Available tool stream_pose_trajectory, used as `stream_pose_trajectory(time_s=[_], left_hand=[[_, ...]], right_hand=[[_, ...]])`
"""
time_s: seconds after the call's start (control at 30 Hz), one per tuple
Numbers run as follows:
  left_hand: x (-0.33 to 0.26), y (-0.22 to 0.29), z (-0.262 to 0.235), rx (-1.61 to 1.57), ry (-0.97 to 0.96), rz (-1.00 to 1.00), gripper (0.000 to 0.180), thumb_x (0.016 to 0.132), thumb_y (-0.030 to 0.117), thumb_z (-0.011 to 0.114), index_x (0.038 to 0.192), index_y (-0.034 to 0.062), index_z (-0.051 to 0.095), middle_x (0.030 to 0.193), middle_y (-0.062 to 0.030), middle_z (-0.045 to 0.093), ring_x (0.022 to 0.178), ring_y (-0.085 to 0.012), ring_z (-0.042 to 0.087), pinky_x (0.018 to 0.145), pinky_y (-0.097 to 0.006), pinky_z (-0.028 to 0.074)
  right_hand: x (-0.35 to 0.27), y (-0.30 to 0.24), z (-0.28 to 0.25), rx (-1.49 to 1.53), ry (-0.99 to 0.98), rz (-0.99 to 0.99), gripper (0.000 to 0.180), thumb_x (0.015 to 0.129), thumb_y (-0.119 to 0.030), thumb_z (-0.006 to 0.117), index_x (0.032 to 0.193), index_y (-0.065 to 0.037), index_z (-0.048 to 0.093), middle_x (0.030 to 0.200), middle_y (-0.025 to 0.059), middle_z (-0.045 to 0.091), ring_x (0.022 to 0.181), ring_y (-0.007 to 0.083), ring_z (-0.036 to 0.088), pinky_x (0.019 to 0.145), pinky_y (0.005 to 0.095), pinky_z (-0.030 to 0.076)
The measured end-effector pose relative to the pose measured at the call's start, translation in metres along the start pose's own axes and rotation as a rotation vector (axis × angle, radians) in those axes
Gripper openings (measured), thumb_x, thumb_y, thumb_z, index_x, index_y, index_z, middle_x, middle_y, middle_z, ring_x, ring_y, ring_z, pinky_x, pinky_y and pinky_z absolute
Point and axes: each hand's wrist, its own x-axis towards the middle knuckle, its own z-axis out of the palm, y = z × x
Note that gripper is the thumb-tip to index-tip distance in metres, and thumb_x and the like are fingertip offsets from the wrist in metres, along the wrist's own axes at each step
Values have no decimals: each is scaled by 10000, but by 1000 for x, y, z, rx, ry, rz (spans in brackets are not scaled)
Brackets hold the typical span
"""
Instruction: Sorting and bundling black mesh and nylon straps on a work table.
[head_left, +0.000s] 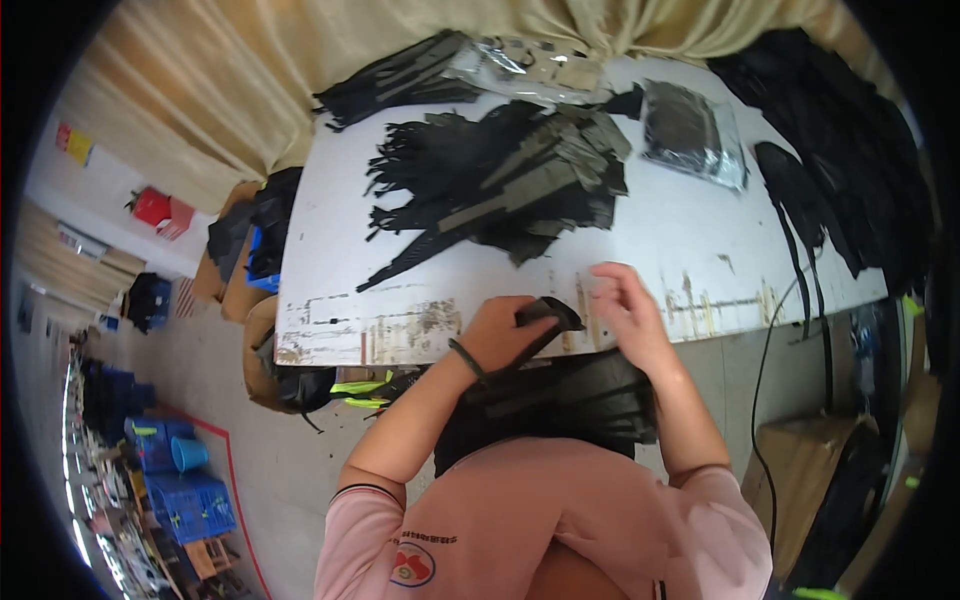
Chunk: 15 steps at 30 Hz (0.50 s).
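My left hand [505, 333] is closed around a small piece of black fabric [556, 312] at the near edge of the white table [690, 240]. To its right, my right hand [627, 305] is raised over the edge with its fingers apart and nothing in them. Across my lap lie more black fabric strips [560, 392]. Beyond my hands, a loose pile of black and grey-green fabric strips [500, 170] spreads over the middle of the table.
A clear plastic bag of dark material [690, 132] lies at the back right. Black garments [840, 130] cover the table's right end. Cardboard boxes [815, 480] stand on the floor at right. A cable [765, 400] hangs beside them. Blue crates [190, 505] stand at far left.
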Motion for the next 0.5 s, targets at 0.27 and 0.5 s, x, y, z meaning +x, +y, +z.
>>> stream_pose_trajectory(time_s=[0.27, 0.5], left_hand=[[1, 4, 7, -332, -226, -128, 353, 779, 287, 668, 999, 13, 626, 864, -157, 647, 762, -197, 605, 719, -314, 465], [-38, -34, -19, 34, -470, 7, 443, 773, 311, 689, 1070, 2, 580, 960, -154, 629, 862, -227, 587, 769, -304, 447]], right_hand=[[-6, 3, -8, -66, -323, 60, 55, 819, -63, 612, 867, -44, 593, 714, -38, 532, 674, 57, 488, 602, 203, 405], [-12, -1, -97, 265, -102, 148, 62, 848, -146, 571, 873, -95, 547, 743, -77, 483, 669, 16, 443, 541, 177, 372]])
